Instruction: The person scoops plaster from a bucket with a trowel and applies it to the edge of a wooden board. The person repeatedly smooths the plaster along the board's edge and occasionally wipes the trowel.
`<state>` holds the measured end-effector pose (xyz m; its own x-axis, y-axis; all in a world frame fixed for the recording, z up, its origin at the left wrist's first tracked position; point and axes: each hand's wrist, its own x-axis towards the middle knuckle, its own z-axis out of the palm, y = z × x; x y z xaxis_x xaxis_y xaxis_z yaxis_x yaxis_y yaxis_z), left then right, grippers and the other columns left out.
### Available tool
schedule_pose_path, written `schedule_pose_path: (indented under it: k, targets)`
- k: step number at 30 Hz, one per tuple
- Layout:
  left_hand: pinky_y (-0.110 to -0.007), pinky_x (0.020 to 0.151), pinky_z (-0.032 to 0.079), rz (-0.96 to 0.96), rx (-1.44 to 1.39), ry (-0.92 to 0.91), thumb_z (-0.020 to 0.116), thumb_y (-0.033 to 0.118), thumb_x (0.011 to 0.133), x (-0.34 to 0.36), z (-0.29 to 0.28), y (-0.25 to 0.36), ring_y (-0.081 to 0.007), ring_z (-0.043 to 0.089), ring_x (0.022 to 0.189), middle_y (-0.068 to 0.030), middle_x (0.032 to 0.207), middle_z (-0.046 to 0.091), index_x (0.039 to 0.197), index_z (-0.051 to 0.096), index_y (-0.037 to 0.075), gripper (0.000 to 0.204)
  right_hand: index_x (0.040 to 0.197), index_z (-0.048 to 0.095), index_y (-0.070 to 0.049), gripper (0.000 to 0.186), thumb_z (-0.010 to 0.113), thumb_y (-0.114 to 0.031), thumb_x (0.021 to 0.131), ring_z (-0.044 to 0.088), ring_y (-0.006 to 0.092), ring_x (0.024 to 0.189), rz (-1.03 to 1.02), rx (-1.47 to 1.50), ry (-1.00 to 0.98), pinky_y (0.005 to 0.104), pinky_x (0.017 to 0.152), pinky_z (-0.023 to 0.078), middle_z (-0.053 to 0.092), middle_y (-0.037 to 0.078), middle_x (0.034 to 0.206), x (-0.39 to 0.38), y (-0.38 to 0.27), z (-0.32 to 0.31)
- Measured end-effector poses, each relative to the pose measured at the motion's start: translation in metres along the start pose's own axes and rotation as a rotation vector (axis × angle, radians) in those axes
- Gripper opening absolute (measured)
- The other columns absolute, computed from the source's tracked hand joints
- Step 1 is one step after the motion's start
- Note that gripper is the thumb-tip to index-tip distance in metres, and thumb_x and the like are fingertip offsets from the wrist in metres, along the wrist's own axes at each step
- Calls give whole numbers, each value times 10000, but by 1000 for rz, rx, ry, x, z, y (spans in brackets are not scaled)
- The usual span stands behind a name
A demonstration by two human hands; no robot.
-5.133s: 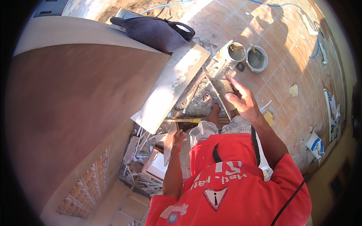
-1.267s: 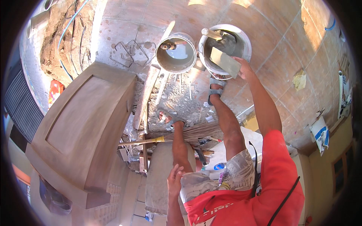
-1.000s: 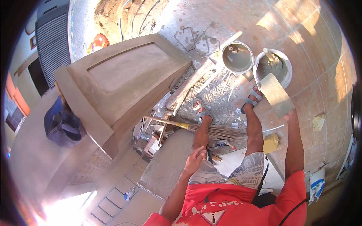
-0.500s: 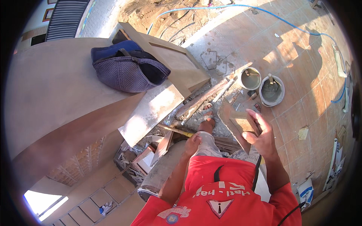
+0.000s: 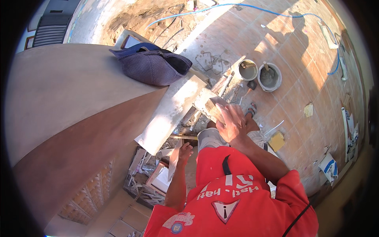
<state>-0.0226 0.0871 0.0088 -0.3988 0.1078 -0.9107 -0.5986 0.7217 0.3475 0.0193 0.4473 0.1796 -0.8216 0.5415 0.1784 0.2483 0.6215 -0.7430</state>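
My right hand (image 5: 233,123) grips a wooden plastering float (image 5: 213,106) by its block handle. The float's board is tilted beside the pale concrete ledge (image 5: 173,112), and my fingers hide part of it; whether it touches the ledge I cannot tell. Empty, with its fingers loosely curled and apart, my left hand (image 5: 185,152) hangs near my left thigh. Just beyond it lies a yellow stick-like handle (image 5: 184,137).
Two buckets of grey mortar, one smaller (image 5: 248,70) and one larger (image 5: 270,77), stand on the tiles beside a dark-headed tool (image 5: 251,85). A purple-blue fabric bag (image 5: 152,67) rests on the wall top (image 5: 71,91). Rubble (image 5: 138,168) and a blue hose (image 5: 233,4) lie around.
My right hand has carried the float leftward and forward to the ledge. My left hand has moved slightly left and back, off my thigh. The view has shifted, and a yellow block now shows.
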Motion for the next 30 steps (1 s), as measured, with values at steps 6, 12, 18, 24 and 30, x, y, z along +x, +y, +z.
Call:
schedule_pose_path:
  k: [6, 12, 18, 24, 30]
  targets:
    - [-271, 634, 508, -58, -19, -64, 547, 259, 953, -3, -7, -19, -144, 654, 742, -92, 1062, 653, 1363, 455, 24, 482, 1226, 538, 11, 581, 678, -9, 662, 516, 341, 897, 40, -3, 11, 447, 788, 433, 536, 162, 974, -3, -4, 14]
    - [-263, 614, 499, -46, -86, -57, 554, 250, 954, 8, -23, -9, -152, 650, 710, -102, 1051, 644, 1345, 466, 28, 458, 1242, 527, 16, 577, 674, -32, 686, 515, 353, 913, 69, -11, 46, 453, 805, 435, 531, 175, 983, 0, 1, 15]
    - [-260, 594, 488, 22, -130, -58, 563, 220, 947, 21, -35, -7, -156, 651, 705, -109, 1033, 641, 1335, 466, 26, 444, 1238, 530, 8, 572, 675, -22, 686, 514, 350, 917, 54, 41, 17, 459, 805, 435, 535, 172, 980, 4, 0, 20]
    - [-272, 608, 493, -19, -108, -64, 569, 230, 944, 15, -28, 1, -160, 654, 724, -111, 1061, 644, 1360, 445, 28, 478, 1245, 522, 7, 578, 681, -17, 689, 517, 364, 915, 4, 116, -65, 462, 801, 436, 536, 181, 986, -5, -4, 22]
    - [-280, 635, 500, -44, -95, -74, 556, 245, 948, 12, -30, -1, -156, 654, 738, -104, 1071, 644, 1387, 421, 31, 507, 1266, 501, 15, 578, 681, -36, 719, 512, 373, 908, 40, 68, 0, 471, 815, 438, 533, 198, 1009, 16, 5, 14]
